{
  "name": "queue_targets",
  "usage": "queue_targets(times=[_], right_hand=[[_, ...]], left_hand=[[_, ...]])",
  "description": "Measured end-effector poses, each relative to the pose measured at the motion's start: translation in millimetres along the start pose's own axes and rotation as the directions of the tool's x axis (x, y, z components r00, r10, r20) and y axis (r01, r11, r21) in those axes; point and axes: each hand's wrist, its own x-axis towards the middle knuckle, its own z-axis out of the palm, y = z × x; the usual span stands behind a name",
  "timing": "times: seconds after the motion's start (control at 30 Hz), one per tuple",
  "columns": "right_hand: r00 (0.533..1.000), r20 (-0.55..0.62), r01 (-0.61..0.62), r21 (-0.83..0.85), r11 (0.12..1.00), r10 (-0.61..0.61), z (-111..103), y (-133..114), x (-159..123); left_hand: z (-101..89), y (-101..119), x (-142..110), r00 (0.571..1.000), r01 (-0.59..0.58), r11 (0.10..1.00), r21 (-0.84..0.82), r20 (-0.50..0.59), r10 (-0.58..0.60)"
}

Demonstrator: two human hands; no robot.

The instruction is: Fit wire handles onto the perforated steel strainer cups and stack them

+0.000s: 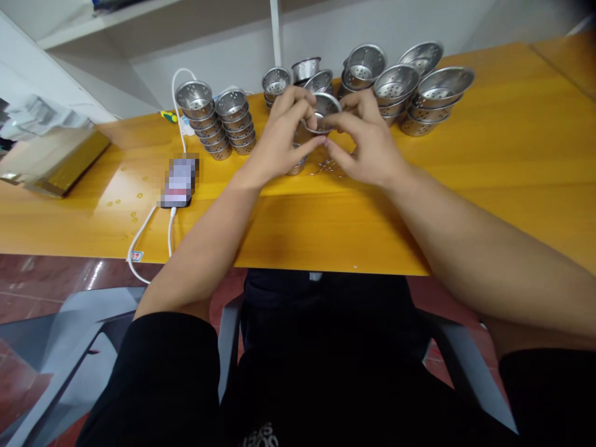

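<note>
Between my two hands, above the table, is a small metal strainer basket (326,105) with a wide rim, its opening tilted toward me. My left hand (292,127) grips it from the left, fingers over the rim and thumb underneath. From the right, my right hand (365,136) pinches the same basket, its thumb tip close to the left thumb. Below the hands, thin wire pieces (328,166) lie on the wood, and another metal basket (297,166) is partly hidden behind my left hand.
Stacks of perforated baskets stand at the back left (216,133), behind my hands (276,82) and at the back right (437,93). A phone (179,181) with white cables lies left on the yellow table (326,242). A cardboard box (56,161) sits farther left.
</note>
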Motion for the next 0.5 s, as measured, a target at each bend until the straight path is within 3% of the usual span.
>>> queue_targets(times=[0.1, 0.23, 0.37, 0.5], right_hand=[[0.998, 0.058, 0.003, 0.014, 1.000, -0.004, 5, 3, 1], [0.993, 0.116, 0.010, 0.047, 0.999, -0.015, 13, 2, -2], [0.984, 0.160, 0.066, 0.078, 0.995, -0.078, 21, -2, -6], [0.982, 0.182, 0.041, 0.054, 0.998, -0.050, 21, -3, -6]], left_hand=[[-0.5, -4, -14, 0.997, 0.049, 0.998, -0.040, -0.051, -0.051], [9.0, -24, -31, 0.996, 0.078, 0.988, -0.136, 0.041, -0.073], [16.7, -36, -37, 0.998, 0.043, 0.993, -0.113, 0.042, -0.039], [19.2, -39, -35, 1.000, -0.001, 0.996, -0.088, 0.030, 0.004]])
